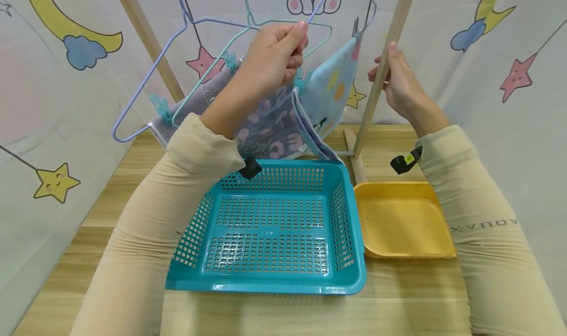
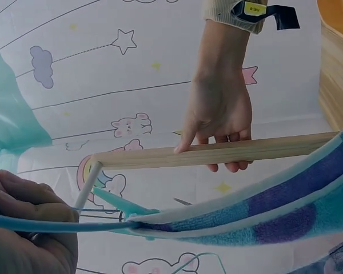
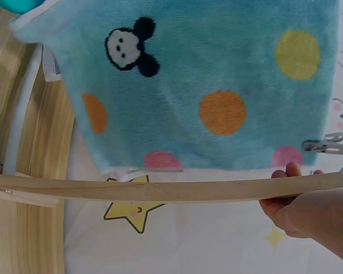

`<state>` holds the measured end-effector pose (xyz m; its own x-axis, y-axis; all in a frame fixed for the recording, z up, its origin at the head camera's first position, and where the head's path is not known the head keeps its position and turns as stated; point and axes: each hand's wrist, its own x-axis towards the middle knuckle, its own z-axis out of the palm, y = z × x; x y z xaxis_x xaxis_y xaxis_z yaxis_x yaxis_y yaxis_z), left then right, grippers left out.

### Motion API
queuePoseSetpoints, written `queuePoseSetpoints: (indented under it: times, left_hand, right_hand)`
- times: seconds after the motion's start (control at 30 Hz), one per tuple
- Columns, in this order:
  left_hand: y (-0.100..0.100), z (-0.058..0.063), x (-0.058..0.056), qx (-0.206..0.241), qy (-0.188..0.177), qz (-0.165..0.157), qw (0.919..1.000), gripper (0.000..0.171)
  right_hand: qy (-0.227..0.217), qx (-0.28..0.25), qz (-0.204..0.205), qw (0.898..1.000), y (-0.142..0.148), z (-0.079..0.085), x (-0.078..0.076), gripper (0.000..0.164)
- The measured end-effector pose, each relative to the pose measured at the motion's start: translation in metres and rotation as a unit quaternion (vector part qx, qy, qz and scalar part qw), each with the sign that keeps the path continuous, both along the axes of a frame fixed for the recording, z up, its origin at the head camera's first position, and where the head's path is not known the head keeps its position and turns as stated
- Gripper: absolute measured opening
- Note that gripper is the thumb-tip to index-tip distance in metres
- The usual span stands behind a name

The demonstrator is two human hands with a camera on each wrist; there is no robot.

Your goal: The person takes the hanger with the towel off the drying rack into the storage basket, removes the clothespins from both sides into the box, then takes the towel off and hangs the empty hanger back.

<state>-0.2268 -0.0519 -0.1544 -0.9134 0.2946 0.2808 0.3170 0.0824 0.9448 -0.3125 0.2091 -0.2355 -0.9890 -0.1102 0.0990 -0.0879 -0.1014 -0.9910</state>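
My left hand (image 1: 276, 55) pinches the lower bar of a blue-purple clothes hanger (image 1: 320, 6). From that hanger hangs a light blue towel (image 1: 330, 82) with coloured dots, held by a teal clothespin (image 1: 300, 82) near me and a grey metal clip (image 3: 326, 146) at its far corner. In the left wrist view, my left hand (image 2: 31, 225) is close to the clipped towel corner. My right hand (image 1: 400, 82) holds the wooden post (image 1: 384, 65) of the drying rack, thumb on one side and fingers round the other. The right wrist view shows the dotted towel beside this post.
A grey patterned towel (image 1: 270, 124) hangs behind from a mint green hanger (image 1: 208, 73) with teal clothespins. Another blue-purple hanger (image 1: 146, 75) is at left. A teal perforated basket (image 1: 266, 288) and a yellow tray (image 1: 398, 218) stand on the wooden table (image 1: 310, 314).
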Motion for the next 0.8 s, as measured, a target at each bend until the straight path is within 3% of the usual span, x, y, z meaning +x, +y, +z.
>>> queuePoseSetpoints:
  times: [0.23,0.5,0.8]
  left_hand:
    - [-0.012,0.011,0.011,0.024,0.024,-0.011,0.9994,0.038]
    - [-0.033,0.019,0.028,-0.023,0.056,-0.013,0.9981,0.037]
    - [-0.06,0.027,0.048,-0.036,0.077,-0.006,0.9963,0.038]
  right_hand:
    - [0.003,0.005,0.012,1.0,0.001,-0.001,0.0,0.039]
    - [-0.008,-0.007,0.025,1.0,0.006,0.001,-0.002,0.04]
    - [-0.027,-0.011,0.025,0.999,0.009,0.004,-0.002,0.044]
